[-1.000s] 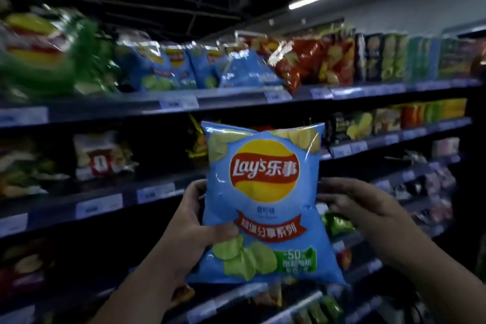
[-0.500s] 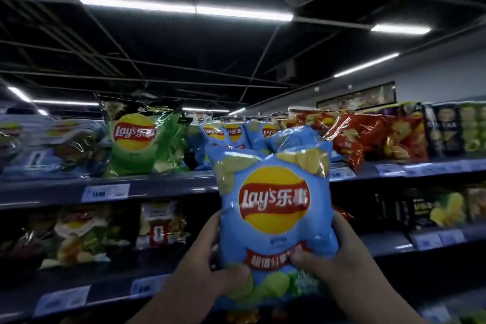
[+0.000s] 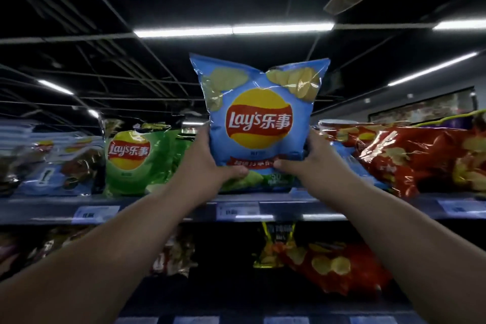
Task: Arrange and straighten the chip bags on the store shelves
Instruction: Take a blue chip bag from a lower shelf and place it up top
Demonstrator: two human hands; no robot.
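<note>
While you hold the light-blue foil Lay's chip bag (image 3: 259,123) upright in front of you, your left hand (image 3: 207,160) grips its lower left edge and your right hand (image 3: 313,163) its lower right edge, thumbs pressed on the front and fingers curled behind. The bag's bottom sits level with the grey metal top shelf (image 3: 168,209), between a glossy green Lay's bag (image 3: 136,160) on the left and a heap of shiny red chip bags (image 3: 410,155) on the right. You cannot tell whether it rests on the shelf board yet.

That shelf also carries pale blue bags (image 3: 52,163) at the far left, blurred, and white price labels (image 3: 96,214) along its front edge. On the shelf below, a red bag printed with yellow chips (image 3: 334,268) lies tilted.

Half a second ago you had the blue bag lower, its bottom well under the top shelf edge; it has since come up to that shelf. A second ago your right hand was only beside the bag, and now it grips it.
</note>
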